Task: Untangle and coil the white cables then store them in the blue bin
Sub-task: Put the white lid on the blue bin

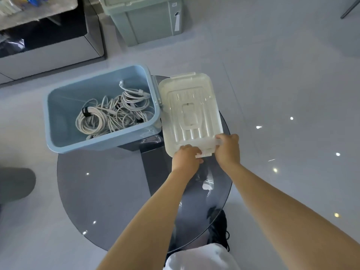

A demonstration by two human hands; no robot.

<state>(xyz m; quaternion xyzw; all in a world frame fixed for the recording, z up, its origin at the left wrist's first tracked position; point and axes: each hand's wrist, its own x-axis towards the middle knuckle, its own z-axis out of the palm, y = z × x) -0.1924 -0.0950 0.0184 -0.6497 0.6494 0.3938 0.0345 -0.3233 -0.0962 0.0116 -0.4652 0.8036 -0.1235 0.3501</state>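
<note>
The white cables (115,112) lie coiled in bundles on the floor of the open blue bin (58,106), which sits on the round glass counter (101,191), so the storing looks done. Just beside the bin lies its white lid (191,112), underside up. The left hand (186,155) and right hand (227,148) grip its near edge, fingers curled over the rim, probably to lift and close it.

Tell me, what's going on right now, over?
Left hand and right hand both grip the white lid's near edge. Coiled white cables already in the open blue bin. Nothing blocking the bin.
</note>
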